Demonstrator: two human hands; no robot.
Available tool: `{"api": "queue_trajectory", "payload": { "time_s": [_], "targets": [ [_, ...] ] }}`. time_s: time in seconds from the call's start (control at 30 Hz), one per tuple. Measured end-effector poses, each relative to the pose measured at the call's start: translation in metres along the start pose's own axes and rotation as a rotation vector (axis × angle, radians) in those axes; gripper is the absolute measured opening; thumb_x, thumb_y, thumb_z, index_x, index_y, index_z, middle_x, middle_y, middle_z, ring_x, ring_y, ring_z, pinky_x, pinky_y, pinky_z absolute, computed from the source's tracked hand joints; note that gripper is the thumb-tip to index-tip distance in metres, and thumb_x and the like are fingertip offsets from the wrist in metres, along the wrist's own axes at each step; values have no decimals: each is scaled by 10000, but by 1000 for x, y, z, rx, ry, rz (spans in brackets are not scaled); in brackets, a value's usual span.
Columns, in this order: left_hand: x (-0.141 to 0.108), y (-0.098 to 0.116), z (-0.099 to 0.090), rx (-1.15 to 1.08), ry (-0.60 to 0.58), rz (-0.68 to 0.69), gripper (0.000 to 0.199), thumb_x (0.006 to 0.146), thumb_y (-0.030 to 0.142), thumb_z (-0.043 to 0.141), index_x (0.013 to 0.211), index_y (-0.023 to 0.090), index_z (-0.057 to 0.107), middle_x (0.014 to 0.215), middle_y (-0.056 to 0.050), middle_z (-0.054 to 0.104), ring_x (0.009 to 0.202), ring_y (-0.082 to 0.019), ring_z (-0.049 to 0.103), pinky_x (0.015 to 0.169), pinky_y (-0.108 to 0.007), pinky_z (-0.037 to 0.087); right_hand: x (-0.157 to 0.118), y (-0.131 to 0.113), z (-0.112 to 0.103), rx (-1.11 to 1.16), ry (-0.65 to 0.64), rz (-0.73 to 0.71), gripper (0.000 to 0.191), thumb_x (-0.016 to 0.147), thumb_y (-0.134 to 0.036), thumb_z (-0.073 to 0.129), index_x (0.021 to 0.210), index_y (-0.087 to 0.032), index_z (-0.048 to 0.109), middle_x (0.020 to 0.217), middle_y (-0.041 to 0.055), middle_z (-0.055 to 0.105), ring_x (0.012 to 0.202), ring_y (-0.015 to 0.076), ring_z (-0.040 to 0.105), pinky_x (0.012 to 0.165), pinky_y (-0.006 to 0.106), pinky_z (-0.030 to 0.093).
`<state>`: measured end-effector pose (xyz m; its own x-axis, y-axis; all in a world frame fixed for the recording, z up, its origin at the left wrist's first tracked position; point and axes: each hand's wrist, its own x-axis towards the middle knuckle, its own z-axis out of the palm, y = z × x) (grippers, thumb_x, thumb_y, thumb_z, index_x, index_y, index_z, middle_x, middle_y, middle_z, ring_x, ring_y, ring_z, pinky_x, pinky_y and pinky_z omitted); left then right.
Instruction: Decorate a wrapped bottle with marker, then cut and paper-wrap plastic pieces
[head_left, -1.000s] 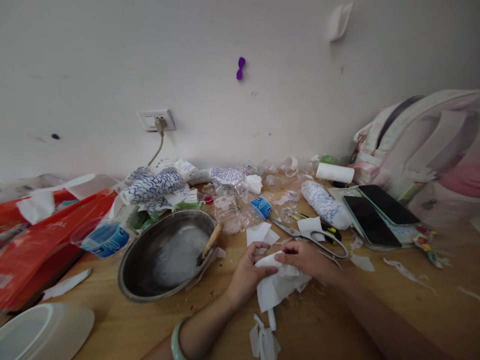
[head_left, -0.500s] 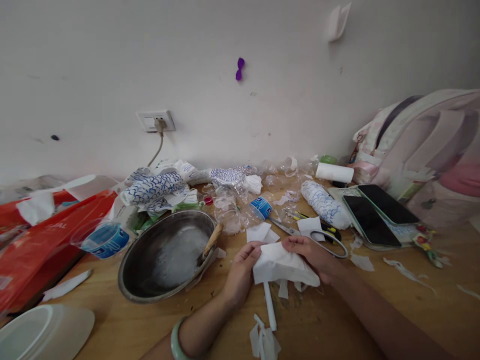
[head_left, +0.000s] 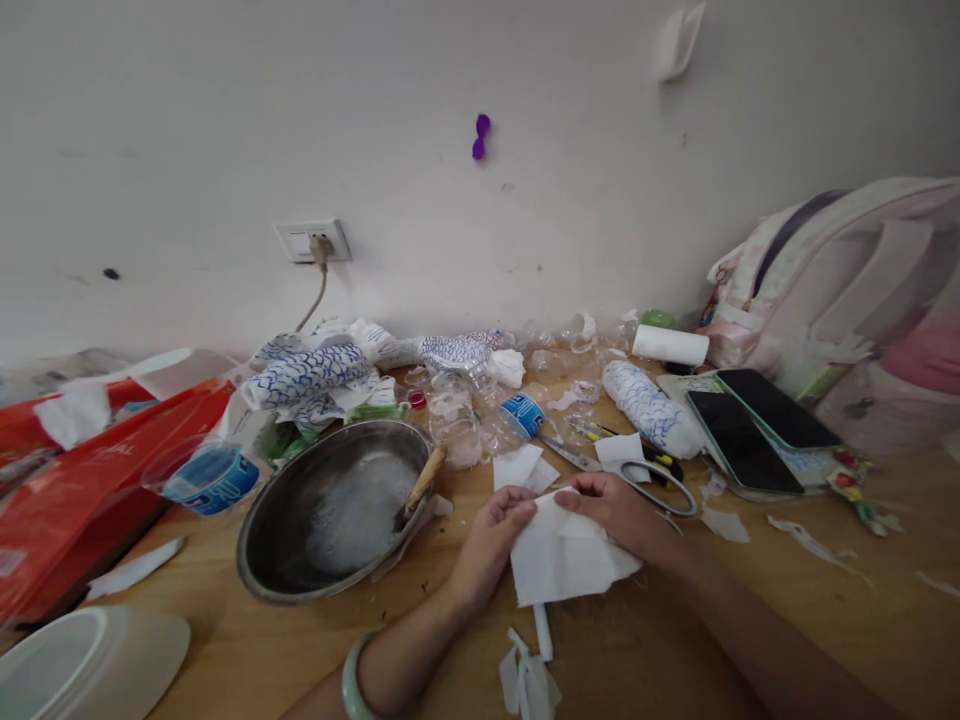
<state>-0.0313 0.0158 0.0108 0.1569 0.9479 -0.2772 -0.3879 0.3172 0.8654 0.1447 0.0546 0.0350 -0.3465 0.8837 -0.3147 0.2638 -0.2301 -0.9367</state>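
Note:
Between my two hands hangs a piece of white tissue paper (head_left: 568, 555), its lower edge dropping toward me. My left hand (head_left: 491, 545) pinches its upper left corner with thumb and fingers. The top right part is gripped by my right hand (head_left: 611, 512), whose thumb lies over the paper. A thin white rolled stick (head_left: 543, 632) lies partly hidden beneath the paper, beside torn white scraps (head_left: 531, 685). Beyond my hands are more paper pieces (head_left: 517, 466) and scissors (head_left: 660, 485).
A metal bowl (head_left: 337, 510) with cloudy liquid and a wooden-handled brush (head_left: 426, 478) stands left. Blue-scaled paper shapes (head_left: 311, 375), clear plastic pieces (head_left: 454, 415) and a white roll (head_left: 670, 345) line the back. Two phones (head_left: 742, 440) and a backpack (head_left: 840, 290) are right.
The paper has been lowered and spread flatter, covering more of the white stick. My left fingers have curled in a little, and both hands have stayed nearly in place.

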Motion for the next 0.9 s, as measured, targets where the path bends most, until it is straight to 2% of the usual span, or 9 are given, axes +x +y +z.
{"api": "queue_trajectory", "payload": {
  "time_s": [0.1, 0.23, 0.37, 0.5, 0.63, 0.73, 0.8, 0.9],
  "targets": [
    [0, -1, 0, 29, -57, -74, 529, 460, 504, 882, 756, 164, 607, 633, 15, 630, 537, -114, 488, 558, -238, 337, -1, -4, 1, 45, 17, 71, 424, 556, -523, 781, 696, -161, 613, 609, -19, 541, 547, 98, 425, 515, 230, 291],
    [1, -4, -1, 15, -47, -75, 488, 531, 538, 845, 750, 149, 651, 623, 6, 629, 547, -115, 488, 578, -243, 341, -2, -4, 6, 198, 90, 82, 473, 525, -533, 805, 762, -151, 658, 671, -9, 598, 568, 96, 474, 531, 221, 339],
    [2, -5, -2, 6, -48, -40, 460, 583, 541, 817, 772, 139, 698, 633, -3, 634, 594, -129, 503, 624, -250, 361, -2, 0, 7, 254, 24, 137, 534, 511, -527, 838, 842, -129, 707, 739, 30, 673, 581, 112, 549, 540, 222, 399],
    [1, -4, -1, -13, -51, -45, 438, 553, 514, 842, 748, 143, 713, 652, -12, 649, 645, -146, 532, 668, -257, 387, 0, 2, 4, 290, 60, 104, 521, 516, -509, 842, 837, -123, 703, 725, 36, 682, 592, 128, 571, 544, 228, 414],
    [0, -3, -1, -5, -70, -75, 428, 512, 503, 869, 660, 145, 687, 599, 6, 618, 571, -118, 494, 599, -242, 357, 0, 2, 1, 179, 25, 76, 511, 523, -529, 821, 815, -124, 708, 702, 26, 669, 584, 132, 550, 550, 240, 396],
    [-1, -4, 0, 23, -154, -126, 434, 504, 477, 884, 722, 145, 708, 616, -5, 645, 579, -132, 537, 625, -257, 386, -2, 1, 3, 63, -20, 48, 438, 540, -484, 818, 771, -129, 708, 683, 11, 645, 587, 118, 510, 542, 229, 367],
    [-1, -5, 0, 29, -197, -137, 418, 523, 449, 886, 752, 145, 713, 643, -16, 669, 609, -146, 570, 658, -270, 411, -3, -1, 5, 68, 18, 13, 428, 557, -473, 811, 795, -135, 701, 707, 8, 642, 605, 114, 506, 547, 223, 371],
    [-1, -5, 1, -65, -153, -42, 422, 594, 443, 856, 872, 159, 715, 754, -31, 714, 694, -170, 618, 714, -286, 448, -4, -6, 9, 219, 98, 6, 540, 578, -561, 782, 909, -150, 666, 770, 20, 650, 635, 128, 544, 569, 232, 413]
  ]
}}
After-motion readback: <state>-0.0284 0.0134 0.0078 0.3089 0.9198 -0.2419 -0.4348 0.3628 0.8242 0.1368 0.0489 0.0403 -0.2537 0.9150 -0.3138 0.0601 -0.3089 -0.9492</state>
